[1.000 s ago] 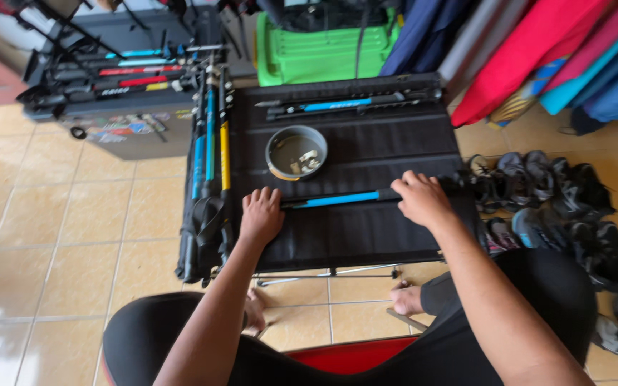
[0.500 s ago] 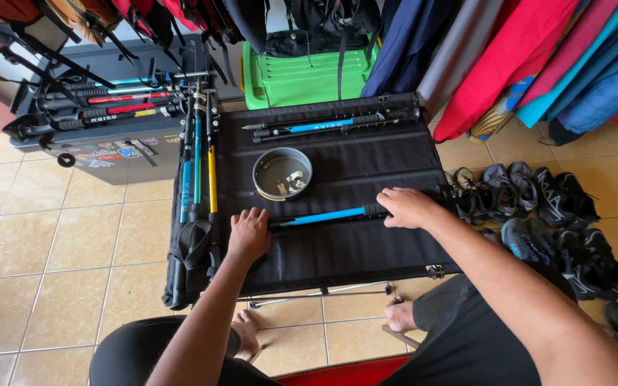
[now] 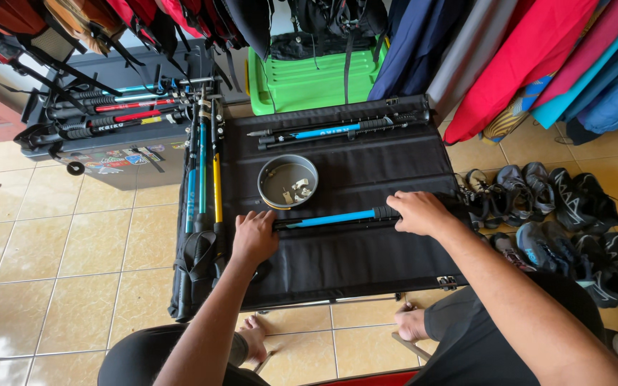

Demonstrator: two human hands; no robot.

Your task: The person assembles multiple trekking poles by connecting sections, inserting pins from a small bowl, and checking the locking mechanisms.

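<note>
A blue and black trekking pole [image 3: 334,217] lies across a black fabric table [image 3: 337,257] in front of me. My left hand [image 3: 253,237] grips its left end. My right hand [image 3: 419,212] is closed over the black handle end on the right. Just beyond the pole sits a round metal bowl [image 3: 287,181] holding small parts. Another blue and black pole [image 3: 330,131] lies along the table's far edge.
Several upright poles [image 3: 205,171] lean along the table's left edge. A dark case [image 3: 119,114] with more poles stands at back left, a green crate [image 3: 309,78] behind. Hanging bags and jackets fill the top. Rows of shoes [image 3: 552,207] lie on the tiled floor at right.
The view has moved closer over the table. Both hands stay on the blue pole, my right hand now further right on the handle end.
</note>
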